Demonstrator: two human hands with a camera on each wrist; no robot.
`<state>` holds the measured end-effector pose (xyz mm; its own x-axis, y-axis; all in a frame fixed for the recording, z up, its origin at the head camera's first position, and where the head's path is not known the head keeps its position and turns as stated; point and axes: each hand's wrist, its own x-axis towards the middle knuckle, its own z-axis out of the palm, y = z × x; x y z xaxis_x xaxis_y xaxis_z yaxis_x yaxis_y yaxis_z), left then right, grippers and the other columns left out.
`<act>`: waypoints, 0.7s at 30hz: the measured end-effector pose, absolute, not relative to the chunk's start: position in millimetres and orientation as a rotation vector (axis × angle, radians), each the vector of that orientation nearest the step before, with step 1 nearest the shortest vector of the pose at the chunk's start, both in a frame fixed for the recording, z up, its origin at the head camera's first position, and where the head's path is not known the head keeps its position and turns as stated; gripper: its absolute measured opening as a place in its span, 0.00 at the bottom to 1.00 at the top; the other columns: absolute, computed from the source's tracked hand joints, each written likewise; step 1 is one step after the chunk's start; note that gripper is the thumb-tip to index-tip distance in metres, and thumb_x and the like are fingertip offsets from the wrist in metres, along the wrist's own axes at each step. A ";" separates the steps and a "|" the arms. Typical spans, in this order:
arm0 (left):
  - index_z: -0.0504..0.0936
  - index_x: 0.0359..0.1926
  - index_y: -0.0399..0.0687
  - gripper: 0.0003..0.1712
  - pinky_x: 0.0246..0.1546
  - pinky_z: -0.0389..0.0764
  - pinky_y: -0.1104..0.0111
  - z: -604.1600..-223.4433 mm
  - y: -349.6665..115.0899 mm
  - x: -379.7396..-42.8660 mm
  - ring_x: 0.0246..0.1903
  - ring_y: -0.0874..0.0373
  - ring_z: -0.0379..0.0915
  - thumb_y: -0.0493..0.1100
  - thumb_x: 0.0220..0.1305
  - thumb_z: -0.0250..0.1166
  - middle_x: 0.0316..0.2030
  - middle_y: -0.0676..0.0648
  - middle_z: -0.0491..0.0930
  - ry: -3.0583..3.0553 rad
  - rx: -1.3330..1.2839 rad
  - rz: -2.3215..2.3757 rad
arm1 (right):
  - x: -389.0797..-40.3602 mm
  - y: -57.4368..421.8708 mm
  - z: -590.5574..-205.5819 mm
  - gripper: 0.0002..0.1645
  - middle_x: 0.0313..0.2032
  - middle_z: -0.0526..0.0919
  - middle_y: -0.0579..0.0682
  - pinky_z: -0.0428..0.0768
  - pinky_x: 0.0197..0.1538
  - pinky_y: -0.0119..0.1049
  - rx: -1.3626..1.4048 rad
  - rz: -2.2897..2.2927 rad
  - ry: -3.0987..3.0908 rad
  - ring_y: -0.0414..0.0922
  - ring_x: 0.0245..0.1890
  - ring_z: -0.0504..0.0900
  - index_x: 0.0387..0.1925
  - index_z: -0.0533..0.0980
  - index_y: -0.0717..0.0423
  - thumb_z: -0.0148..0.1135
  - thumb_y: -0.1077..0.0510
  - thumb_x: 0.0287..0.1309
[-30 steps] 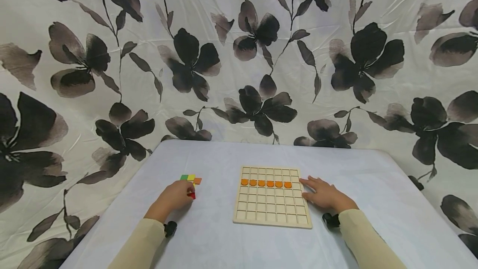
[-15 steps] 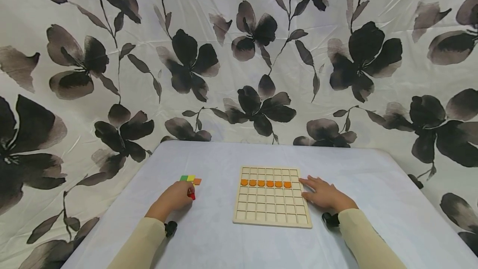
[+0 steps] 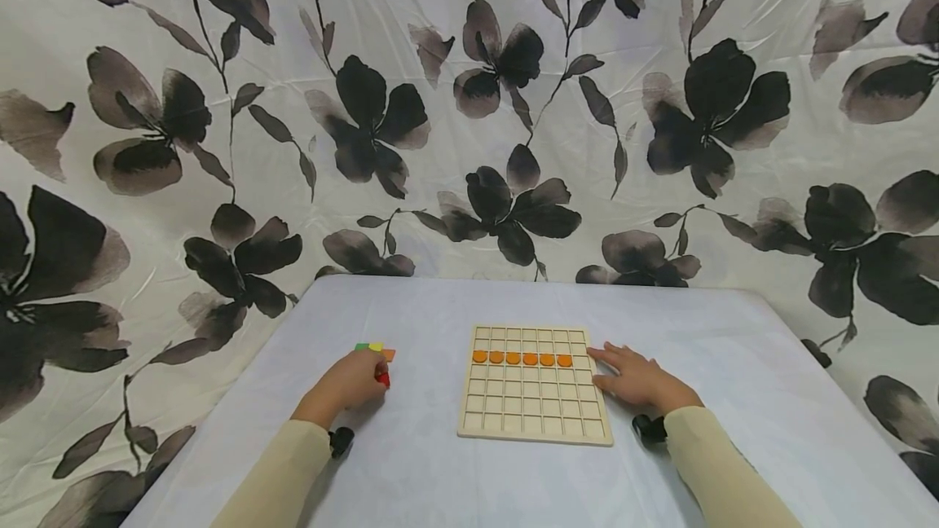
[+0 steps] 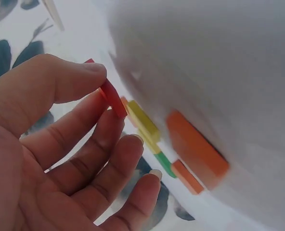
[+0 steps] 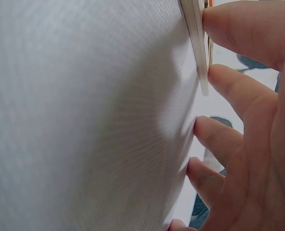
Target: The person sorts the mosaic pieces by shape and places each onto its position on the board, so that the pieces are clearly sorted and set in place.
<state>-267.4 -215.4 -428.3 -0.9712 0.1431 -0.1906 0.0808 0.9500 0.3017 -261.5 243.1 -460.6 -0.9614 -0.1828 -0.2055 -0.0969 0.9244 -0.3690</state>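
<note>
My left hand [image 3: 350, 381] pinches a flat red tile [image 4: 114, 100] between thumb and forefinger, with the other fingers loosely bent. Just beyond that hand lie loose tiles: a green tile [image 3: 362, 346], a yellow tile [image 3: 376, 346] and an orange tile [image 3: 390, 355]. A square wooden grid board [image 3: 534, 424] lies at the middle of the table, and one of its upper rows carries several round orange discs [image 3: 531, 359]. At the board's right edge rests my right hand [image 3: 637, 381], fingers spread; its thumb and forefinger touch the edge in the right wrist view.
A white cloth covers the table [image 3: 433, 479]. Behind it hangs a pale curtain [image 3: 440, 145] with dark flowers. Between the left hand and the board is a stretch of bare cloth. Each wrist wears a small black camera.
My left hand has shifted slightly right and away from me with the red tile, now covering more of the loose tiles. The right hand and the board have stayed put.
</note>
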 end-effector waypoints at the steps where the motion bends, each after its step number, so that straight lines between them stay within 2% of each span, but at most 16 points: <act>1: 0.81 0.41 0.42 0.10 0.30 0.74 0.64 -427.1 -213.7 -267.3 0.31 0.55 0.70 0.36 0.56 0.66 0.32 0.49 0.78 2.892 0.174 0.439 | -261.4 243.1 -460.3 0.36 0.73 0.57 0.60 0.46 0.65 0.74 -0.212 -0.527 2.847 0.65 0.73 0.51 0.71 0.61 0.44 0.53 0.41 0.64; 3: 0.81 0.40 0.43 0.10 0.30 0.74 0.65 -424.9 -210.1 -267.1 0.31 0.55 0.70 0.36 0.56 0.66 0.35 0.48 0.79 2.891 0.184 0.452 | -261.0 242.9 -459.3 0.36 0.73 0.57 0.61 0.46 0.65 0.74 -0.217 -0.526 2.846 0.66 0.73 0.51 0.71 0.61 0.44 0.53 0.40 0.64; 8: 0.81 0.37 0.45 0.07 0.34 0.75 0.64 -422.8 -200.0 -268.9 0.32 0.55 0.70 0.37 0.56 0.67 0.34 0.48 0.79 2.900 0.230 0.453 | -259.3 242.1 -455.9 0.36 0.72 0.57 0.62 0.46 0.65 0.74 -0.227 -0.520 2.847 0.67 0.72 0.51 0.71 0.62 0.45 0.53 0.41 0.65; 13: 0.81 0.37 0.46 0.08 0.36 0.74 0.62 -422.5 -189.0 -272.0 0.33 0.55 0.70 0.39 0.56 0.68 0.30 0.50 0.76 2.915 0.271 0.429 | -259.4 242.2 -455.4 0.36 0.72 0.57 0.62 0.47 0.65 0.74 -0.237 -0.514 2.847 0.67 0.72 0.52 0.71 0.62 0.45 0.53 0.41 0.65; 21: 0.81 0.38 0.47 0.09 0.39 0.76 0.63 -425.1 -168.2 -279.3 0.34 0.55 0.70 0.42 0.56 0.70 0.31 0.50 0.76 2.884 0.302 0.426 | -258.7 241.1 -452.1 0.36 0.72 0.57 0.63 0.47 0.65 0.73 -0.230 -0.530 2.833 0.67 0.72 0.51 0.71 0.62 0.47 0.54 0.42 0.64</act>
